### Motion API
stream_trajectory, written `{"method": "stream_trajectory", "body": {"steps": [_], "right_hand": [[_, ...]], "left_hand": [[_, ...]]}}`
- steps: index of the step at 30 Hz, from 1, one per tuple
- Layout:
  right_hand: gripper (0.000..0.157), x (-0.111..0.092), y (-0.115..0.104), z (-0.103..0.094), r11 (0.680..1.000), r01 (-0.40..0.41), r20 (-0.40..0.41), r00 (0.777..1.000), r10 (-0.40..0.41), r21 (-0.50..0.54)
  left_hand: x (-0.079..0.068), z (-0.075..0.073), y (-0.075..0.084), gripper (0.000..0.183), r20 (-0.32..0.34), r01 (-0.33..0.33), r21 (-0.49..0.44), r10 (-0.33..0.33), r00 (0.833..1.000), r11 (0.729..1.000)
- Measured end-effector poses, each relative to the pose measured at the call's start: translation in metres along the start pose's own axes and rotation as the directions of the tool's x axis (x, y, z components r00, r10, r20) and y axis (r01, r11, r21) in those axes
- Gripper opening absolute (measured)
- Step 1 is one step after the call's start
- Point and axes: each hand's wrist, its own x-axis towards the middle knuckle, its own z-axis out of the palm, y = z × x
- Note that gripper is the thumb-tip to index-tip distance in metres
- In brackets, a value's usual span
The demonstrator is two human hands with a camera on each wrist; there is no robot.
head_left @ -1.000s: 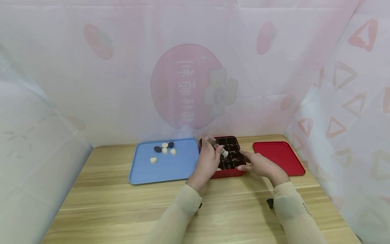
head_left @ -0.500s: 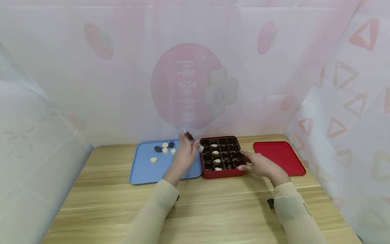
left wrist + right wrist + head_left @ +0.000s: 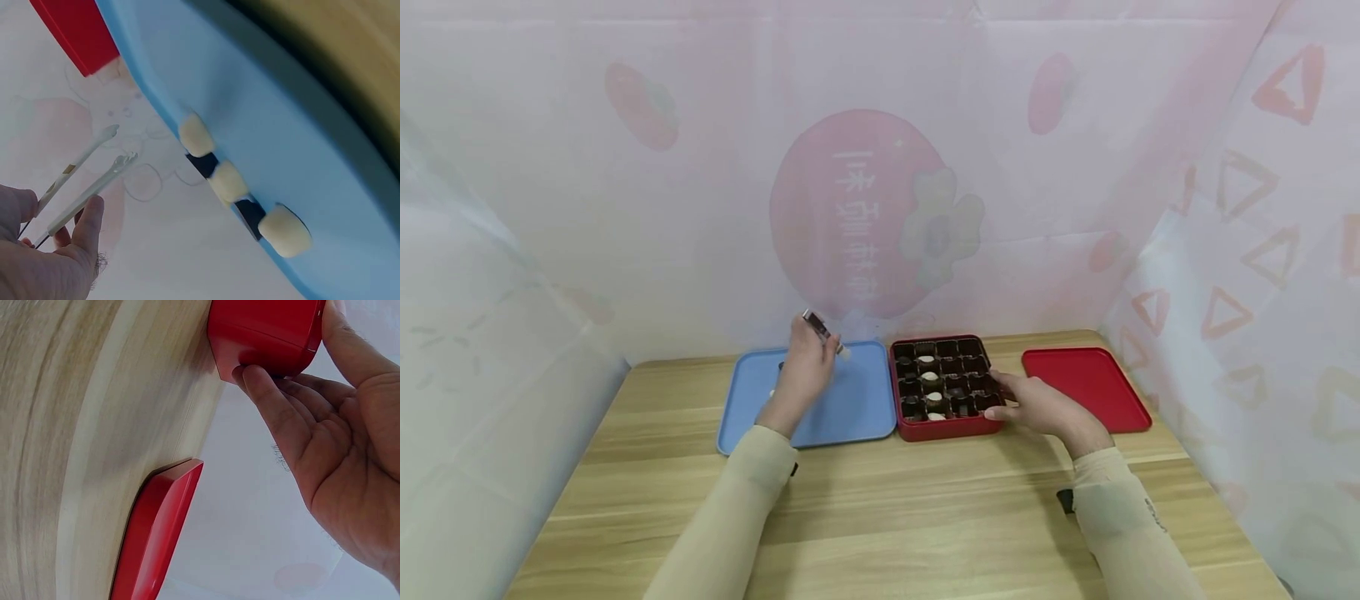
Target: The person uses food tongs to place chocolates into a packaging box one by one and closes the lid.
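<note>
My left hand (image 3: 803, 367) holds a pair of small tongs (image 3: 820, 326) above the blue tray (image 3: 853, 404). In the left wrist view the tongs' pale tips stand apart with nothing between them. White chocolates (image 3: 284, 231) and dark chocolates (image 3: 251, 217) lie on that tray, mostly hidden by the hand in the head view. The red box (image 3: 951, 429) has dark compartments; a column of them holds white chocolates (image 3: 930, 377), and some others hold dark ones. My right hand (image 3: 1037, 404) grips the box's right side, thumb at the near corner, fingers against the wall.
A shallow red lid (image 3: 1078, 387) lies to the right of the box on the wooden table (image 3: 925, 517). Tray and box stand side by side, almost touching. A printed white sheet (image 3: 700, 208) hangs behind and at both sides.
My left hand has moved left with the tongs, from over the box to over the blue tray, uncovering the left compartments. My right hand stays at the box.
</note>
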Motion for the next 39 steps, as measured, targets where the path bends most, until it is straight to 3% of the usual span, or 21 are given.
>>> {"method": "stream_trajectory", "body": {"steps": [7,17,25,31,39], "right_hand": [[0.091,-0.004,-0.008,-0.002,1.000,0.013,0.005,1.000,-0.013,0.004],[0.090,-0.001,-0.006,0.000,1.000,0.024,-0.006,1.000,-0.024,-0.009],[0.090,-0.001,-0.008,-0.001,1.000,0.019,0.000,1.000,-0.019,-0.004],[0.090,-0.002,-0.008,-0.001,1.000,0.008,0.006,1.000,-0.008,0.004],[0.089,0.000,-0.006,0.000,1.000,0.002,0.006,1.000,-0.002,0.010]], "left_hand": [[0.014,-0.004,-0.020,0.046,-0.027,0.022,0.032,-0.021,0.999,0.999],[0.026,-0.003,-0.033,0.042,0.031,0.092,0.064,-0.094,0.995,0.994],[0.029,0.002,-0.042,0.058,0.075,0.152,0.052,-0.156,0.985,0.987],[0.029,0.001,-0.045,0.063,0.114,0.161,0.035,-0.164,0.980,0.986],[0.034,-0.006,-0.042,0.026,0.111,0.067,0.025,-0.069,0.991,0.997]]}}
